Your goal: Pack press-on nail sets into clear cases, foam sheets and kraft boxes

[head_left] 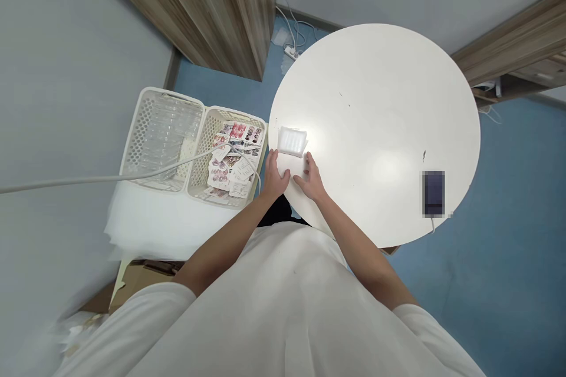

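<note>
A small stack of translucent white plastic sheets or pouches (292, 141) lies near the left edge of the round white table (375, 82). My left hand (276, 177) rests at the table's edge just below the stack's left corner, its thumb and fingers apart. Opposite it, my right hand (312, 179) is by the stack's lower right corner with fingers spread. Between the two hands only white surface shows; I cannot tell whether a thin white sheet lies there. Whether the fingertips touch the stack is unclear.
Left of the table, one white basket (132, 147) holds clear plastic trays. Another basket (198, 179) holds several cards of press-on nails (239, 129). A white cable (177, 163) crosses both. A blurred dark device (433, 193) lies on the table's right. A power strip (292, 53) is on the floor.
</note>
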Demonstrator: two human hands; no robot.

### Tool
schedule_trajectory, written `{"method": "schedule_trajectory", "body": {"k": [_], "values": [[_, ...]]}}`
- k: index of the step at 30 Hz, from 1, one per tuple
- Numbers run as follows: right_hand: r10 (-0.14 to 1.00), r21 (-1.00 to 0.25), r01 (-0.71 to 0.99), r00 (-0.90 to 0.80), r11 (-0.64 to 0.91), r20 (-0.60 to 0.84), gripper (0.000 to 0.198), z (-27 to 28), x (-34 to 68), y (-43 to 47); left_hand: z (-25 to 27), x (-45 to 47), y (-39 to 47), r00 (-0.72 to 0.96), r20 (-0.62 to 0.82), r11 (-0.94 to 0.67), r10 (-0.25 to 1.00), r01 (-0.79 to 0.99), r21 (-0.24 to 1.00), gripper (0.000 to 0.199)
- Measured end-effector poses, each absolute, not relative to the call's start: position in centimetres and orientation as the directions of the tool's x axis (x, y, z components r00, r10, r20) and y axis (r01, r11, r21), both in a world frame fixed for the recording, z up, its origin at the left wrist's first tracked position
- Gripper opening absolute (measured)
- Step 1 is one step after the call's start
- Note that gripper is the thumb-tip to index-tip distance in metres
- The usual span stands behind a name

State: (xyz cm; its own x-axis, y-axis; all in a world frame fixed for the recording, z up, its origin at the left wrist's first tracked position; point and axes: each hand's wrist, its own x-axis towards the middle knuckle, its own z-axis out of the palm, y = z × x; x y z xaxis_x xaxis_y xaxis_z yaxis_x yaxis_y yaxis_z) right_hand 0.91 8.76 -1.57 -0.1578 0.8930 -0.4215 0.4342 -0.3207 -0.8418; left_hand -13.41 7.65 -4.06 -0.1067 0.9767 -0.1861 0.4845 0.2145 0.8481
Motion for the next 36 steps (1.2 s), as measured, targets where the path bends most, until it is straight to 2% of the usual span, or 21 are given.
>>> {"method": "schedule_trajectory", "body": {"k": [8,13,20,27,31,36], "values": [[0.834,-0.845,0.356,-0.243,-0.398,-0.495,0.082,-1.2,4.3,5.5,-2.9,-12.4,4.5,-0.214,-0.208,0.280,0.954,0.401,0.872,0.071],[0.825,-0.875,0.362,-0.346,-0.322,-0.446,0.077,-0.9,7.0,3.3,-1.3,-10.3,1.2,-0.293,-0.282,0.370,0.914,0.311,0.876,0.064],[0.811,-0.885,0.419,-0.433,-0.204,-0.392,0.053,-0.6,8.0,0.0,1.2,-8.9,-5.7,-0.327,-0.401,0.484,0.856,0.233,0.843,0.041],[0.653,-0.927,0.375,-0.697,-0.020,-0.296,0.035,0.4,4.1,-1.6,1.2,-11.0,-12.3,-0.567,-0.360,0.524,0.741,0.153,0.838,0.036],[0.573,-0.928,0.361,-0.782,0.096,-0.245,0.030,1.0,1.0,-3.0,1.1,-11.9,-15.4,-0.612,-0.327,0.492,0.720,0.117,0.863,0.033],[0.420,-0.902,0.355,-0.878,0.246,-0.231,0.026,1.4,-4.2,-6.7,1.3,-15.4,-20.2,-0.642,-0.251,0.456,0.724,0.173,0.873,0.033]]}}
